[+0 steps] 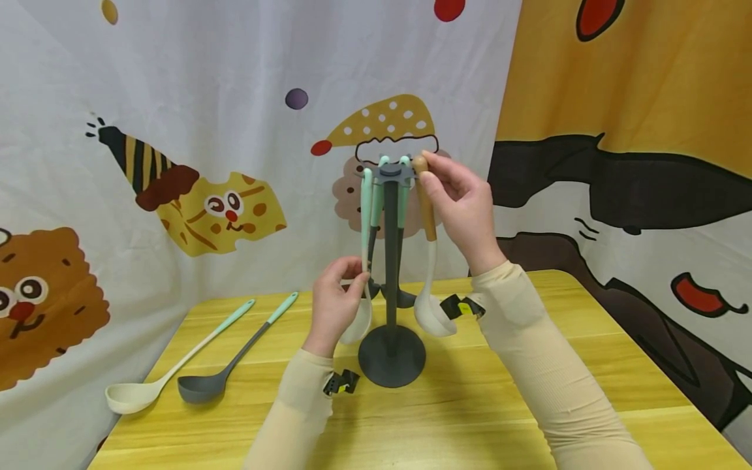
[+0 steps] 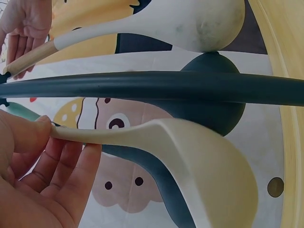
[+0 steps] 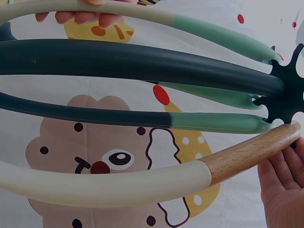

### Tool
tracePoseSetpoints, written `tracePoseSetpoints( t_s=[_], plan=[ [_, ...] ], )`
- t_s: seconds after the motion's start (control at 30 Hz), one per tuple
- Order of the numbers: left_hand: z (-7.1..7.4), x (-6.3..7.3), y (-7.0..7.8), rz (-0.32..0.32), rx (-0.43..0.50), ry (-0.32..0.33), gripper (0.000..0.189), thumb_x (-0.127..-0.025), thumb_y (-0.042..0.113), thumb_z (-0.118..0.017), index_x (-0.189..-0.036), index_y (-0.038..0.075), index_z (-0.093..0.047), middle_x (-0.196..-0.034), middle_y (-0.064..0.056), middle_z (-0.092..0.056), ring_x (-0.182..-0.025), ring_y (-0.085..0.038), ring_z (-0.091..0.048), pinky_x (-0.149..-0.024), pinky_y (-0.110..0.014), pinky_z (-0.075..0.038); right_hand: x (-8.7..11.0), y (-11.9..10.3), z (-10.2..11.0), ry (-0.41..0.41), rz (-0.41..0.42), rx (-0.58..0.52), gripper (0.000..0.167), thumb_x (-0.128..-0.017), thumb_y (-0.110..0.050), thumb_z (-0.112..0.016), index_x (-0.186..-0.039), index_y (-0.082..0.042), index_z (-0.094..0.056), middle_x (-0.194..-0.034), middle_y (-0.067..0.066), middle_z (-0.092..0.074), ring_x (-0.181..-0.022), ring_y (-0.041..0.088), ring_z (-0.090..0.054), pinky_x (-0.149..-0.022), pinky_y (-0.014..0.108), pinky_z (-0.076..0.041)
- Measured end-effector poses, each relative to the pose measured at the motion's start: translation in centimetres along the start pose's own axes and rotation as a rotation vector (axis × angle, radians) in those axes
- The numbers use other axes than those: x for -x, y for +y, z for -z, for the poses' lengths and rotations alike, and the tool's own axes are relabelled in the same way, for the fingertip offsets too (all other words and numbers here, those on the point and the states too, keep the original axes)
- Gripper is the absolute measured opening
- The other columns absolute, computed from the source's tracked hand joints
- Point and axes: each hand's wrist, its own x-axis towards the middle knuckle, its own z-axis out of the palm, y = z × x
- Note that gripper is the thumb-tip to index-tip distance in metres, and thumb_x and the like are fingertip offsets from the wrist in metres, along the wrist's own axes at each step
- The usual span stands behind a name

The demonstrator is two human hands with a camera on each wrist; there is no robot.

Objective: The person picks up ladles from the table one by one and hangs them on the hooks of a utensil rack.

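Probably mid-step on seating or steadying a wooden-handled ladle (image 1: 432, 251) at the hook end of a dark utensil rack (image 1: 391, 261). Pinching the top of its wooden handle with thumb and fingers of the right hand (image 1: 464, 202), right beside a hook; unable to tell if hooked. Gripping the shaft of a cream mint-handled spoon (image 1: 366, 202) with thumb and curled fingers of the left hand (image 1: 337, 297), handle tip up at the rack head. Next, seems to call for checking the hole over its prong before loosening the right fingers. Hanging behind: two dark mint-handled utensils (image 1: 403, 196), crowding the hooks; in between, the rack post. Lying at left on the wooden table (image 1: 470, 418): a cream ladle (image 1: 189, 356) and, just beside, a grey ladle (image 1: 235, 361).
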Motion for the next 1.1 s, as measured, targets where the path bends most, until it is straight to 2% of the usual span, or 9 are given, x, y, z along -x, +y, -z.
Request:
tracePoseSetpoints(
  t_s=[0.23,0.43,0.67,0.83,0.97,1.1],
  plan=[
    [-0.21,-0.10,0.05,0.007,0.000,-0.023,0.012,-0.091,0.001,-0.070,-0.103,0.003,-0.070,-0.090,-0.007,-0.067,-0.084,-0.022,-0.065,-0.068,-0.037,-0.058,0.01,-0.01,-0.10,0.004,0.015,-0.007,0.034,-0.097,-0.004,-0.062,-0.130,0.003,-0.063,-0.118,0.015,-0.067,-0.099,0.014,-0.065,-0.092,0.026,-0.052],
    [-0.35,0.04,0.09,0.029,0.022,-0.047,0.027,-0.091,0.002,-0.069,-0.118,0.004,-0.066,-0.100,-0.011,-0.069,-0.088,-0.023,-0.066,-0.072,-0.039,-0.059,0.01,-0.08,-0.08,-0.002,-0.007,-0.012,0.034,-0.097,-0.005,-0.062,-0.130,0.002,-0.063,-0.118,0.014,-0.066,-0.100,0.015,-0.064,-0.093,0.027,-0.052],
    [-0.23,0.20,0.23,0.048,0.018,-0.051,0.036,-0.093,0.009,-0.070,-0.127,0.005,-0.061,-0.109,-0.007,-0.069,-0.095,-0.022,-0.066,-0.074,-0.039,-0.059,-0.05,-0.03,-0.04,0.001,-0.011,-0.008,0.033,-0.097,-0.005,-0.062,-0.129,0.003,-0.063,-0.118,0.014,-0.067,-0.099,0.015,-0.064,-0.093,0.028,-0.052],
    [-0.01,0.42,0.26,0.035,-0.018,-0.031,0.048,-0.094,0.014,-0.069,-0.139,0.008,-0.052,-0.126,-0.008,-0.061,-0.109,-0.025,-0.061,-0.079,-0.040,-0.057,-0.03,0.00,-0.04,0.003,0.004,-0.006,0.034,-0.096,-0.004,-0.063,-0.129,0.003,-0.063,-0.117,0.015,-0.067,-0.099,0.015,-0.064,-0.092,0.027,-0.052],
    [0.21,0.59,0.16,-0.009,-0.084,-0.012,0.057,-0.095,0.020,-0.068,-0.146,0.008,-0.045,-0.138,-0.010,-0.054,-0.119,-0.029,-0.055,-0.086,-0.044,-0.055,0.01,0.00,-0.04,0.004,0.007,-0.006,0.034,-0.096,-0.004,-0.063,-0.129,0.003,-0.063,-0.118,0.015,-0.067,-0.099,0.014,-0.064,-0.092,0.027,-0.052],
    [0.52,0.71,0.18,-0.032,-0.162,-0.023,0.066,-0.096,0.030,-0.066,-0.152,0.009,-0.038,-0.149,-0.012,-0.045,-0.131,-0.033,-0.045,-0.100,-0.051,-0.045,0.03,0.07,-0.05,0.005,0.012,-0.010,0.033,-0.097,-0.004,-0.062,-0.130,0.003,-0.063,-0.117,0.015,-0.067,-0.099,0.015,-0.064,-0.092,0.026,-0.052]
  ],
)
